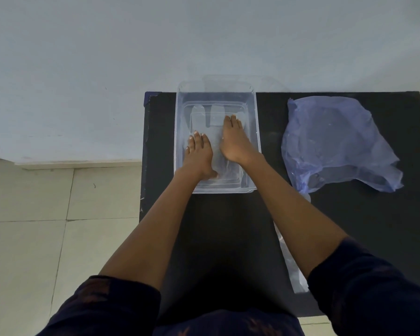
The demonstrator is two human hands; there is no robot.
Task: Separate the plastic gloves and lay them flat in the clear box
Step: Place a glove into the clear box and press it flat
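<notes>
Now | hands: left (199, 154), right (235, 141) flat, open on glove (205, 117) | glove fingers point away | clear box (257, 132)

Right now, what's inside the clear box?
Inside the clear box lies a flat plastic glove, with the left hand and right hand pressing on it. How many gloves lie stacked beneath the hands cannot be told.

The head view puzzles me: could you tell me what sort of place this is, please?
Probably a plain room indoors, a home or a simple workroom. A bare pale wall stands behind a black table, with a tiled floor beside it. Nothing marks it as a factory or shop.
</notes>
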